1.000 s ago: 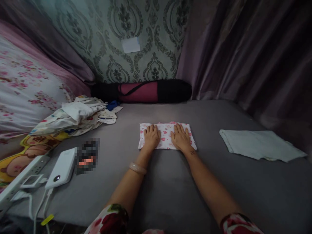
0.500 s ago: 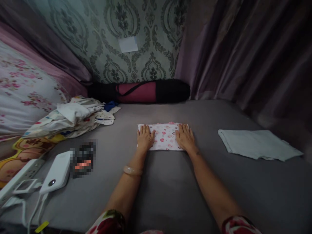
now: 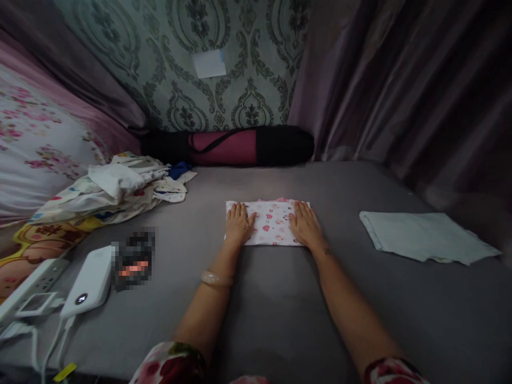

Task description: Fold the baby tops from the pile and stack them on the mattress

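Observation:
A white cloth (image 3: 274, 223) with pink hearts and small prints lies folded into a flat rectangle on the grey bed sheet (image 3: 272, 298). Its exact kind of garment cannot be told; a bit of pink shows along its far edge. My left hand (image 3: 239, 224) rests flat on its left end, fingers pointing away and thumb out to the side. On the right end lies my right hand (image 3: 305, 224), also flat with fingers stretched out. Neither hand grips the cloth. Off to the right is a pale green folded garment (image 3: 426, 234).
Rumpled clothes (image 3: 124, 184) are heaped at the left. Nearer stand a white power bank (image 3: 88, 282) with cables, a power strip (image 3: 34, 285) and a blurred-out item (image 3: 135, 258). A black and maroon rolled bag (image 3: 228, 146) lies along the patterned wall; curtains hang on both sides.
Both hands stay flat on the folded cloth, nearly unmoved. The view has shifted slightly, so the wall and the things at the left appear a little higher or further left.

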`<state>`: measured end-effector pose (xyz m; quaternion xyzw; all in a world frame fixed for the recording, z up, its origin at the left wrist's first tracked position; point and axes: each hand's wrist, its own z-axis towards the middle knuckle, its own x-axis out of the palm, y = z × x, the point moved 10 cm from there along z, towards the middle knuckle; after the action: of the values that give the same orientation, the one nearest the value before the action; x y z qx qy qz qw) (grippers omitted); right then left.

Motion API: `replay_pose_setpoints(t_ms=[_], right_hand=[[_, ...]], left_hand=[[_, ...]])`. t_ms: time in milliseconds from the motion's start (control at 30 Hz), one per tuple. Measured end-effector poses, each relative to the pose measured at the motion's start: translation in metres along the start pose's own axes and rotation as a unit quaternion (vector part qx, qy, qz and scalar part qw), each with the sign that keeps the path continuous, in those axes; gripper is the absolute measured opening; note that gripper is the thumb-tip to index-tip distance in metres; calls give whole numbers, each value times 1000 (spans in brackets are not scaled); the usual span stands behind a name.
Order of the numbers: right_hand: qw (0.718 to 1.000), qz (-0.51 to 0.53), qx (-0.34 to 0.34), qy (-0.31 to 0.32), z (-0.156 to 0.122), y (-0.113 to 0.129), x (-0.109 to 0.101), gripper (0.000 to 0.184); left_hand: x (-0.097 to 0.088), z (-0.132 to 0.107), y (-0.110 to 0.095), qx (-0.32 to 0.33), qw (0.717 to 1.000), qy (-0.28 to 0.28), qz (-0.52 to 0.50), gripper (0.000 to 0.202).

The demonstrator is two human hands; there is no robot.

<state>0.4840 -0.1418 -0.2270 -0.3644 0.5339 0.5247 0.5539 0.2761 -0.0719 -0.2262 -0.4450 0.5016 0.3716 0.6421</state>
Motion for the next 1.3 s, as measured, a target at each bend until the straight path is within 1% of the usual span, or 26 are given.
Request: replay_pose_setpoints(t_ms=[67, 167, 200, 233, 367, 433, 533, 600, 667, 733, 767, 800, 833, 900, 933, 967, 1033, 1100, 1200, 1233, 1300], right_hand=[[1000, 10, 2, -3, 1, 1, -5, 59], [999, 10, -6, -51, 2, 6, -22, 59], [998, 6, -9, -67, 1, 8, -26, 59], [997, 1, -10, -73, 1, 9, -28, 59], [999, -7, 12, -38, 1, 2, -11, 59], [999, -7, 15, -34, 1, -2, -5, 59], [999, -5, 11, -35, 2, -4, -4, 58], [999, -4, 14, -39, 2, -3, -8, 57], [998, -8, 14, -62, 3, 4, -17, 57], [996, -13, -1, -89, 3, 17, -25, 56], [995, -13, -13, -93, 2, 24, -26, 56], [996, -12, -23, -88, 3, 31, -24, 56], [997, -10, -28, -73, 3, 36, -19, 56], [999, -6, -26, -31, 3, 39, -6, 56], [1000, -5, -21, -15, 3, 38, -1, 56], [1000, -4, -17, -5, 3, 37, 3, 56], [1000, -2, -13, 3, 3, 34, 5, 56], [1000, 1, -10, 0, 3, 34, 2, 56], [999, 8, -22, -37, 3, 46, -11, 56], [998, 11, -35, -52, 2, 53, -15, 56], [996, 17, -63, -58, 0, 66, -16, 56]], left_hand=[[-8, -1, -2, 2, 1000, -20, -4, 64], [-29, -5, -6, 14, 995, -96, 10, 62], [-32, -6, -7, 15, 994, -109, 16, 63], [-31, -6, -6, 10, 994, -105, 22, 64], [-5, -3, 7, -31, 999, -7, 22, 69], [1, -2, 11, -35, 999, 9, 21, 69], [1, -1, 13, -40, 999, 17, 15, 69], [-5, -2, 12, -45, 999, 7, 11, 67], [-19, -4, 8, -46, 998, -44, 16, 65], [-33, -7, 0, -34, 994, -104, 30, 64], [-35, -8, -4, -28, 992, -115, 35, 64], [-33, -9, -6, -26, 993, -107, 36, 64], [-27, -8, -6, -28, 995, -84, 35, 64], [-12, -7, -1, -42, 998, -30, 30, 66], [-7, -7, 1, -45, 998, -14, 28, 66], [-5, -7, 2, -46, 999, -7, 26, 67], [-6, -7, 2, -44, 999, -12, 28, 67], [-13, -9, -2, -39, 998, -38, 33, 66], [-25, -13, -24, 10, 995, -97, 33, 61], [-25, -15, -32, 31, 994, -106, 28, 59], [-16, -16, -43, 60, 994, -91, 17, 58]])
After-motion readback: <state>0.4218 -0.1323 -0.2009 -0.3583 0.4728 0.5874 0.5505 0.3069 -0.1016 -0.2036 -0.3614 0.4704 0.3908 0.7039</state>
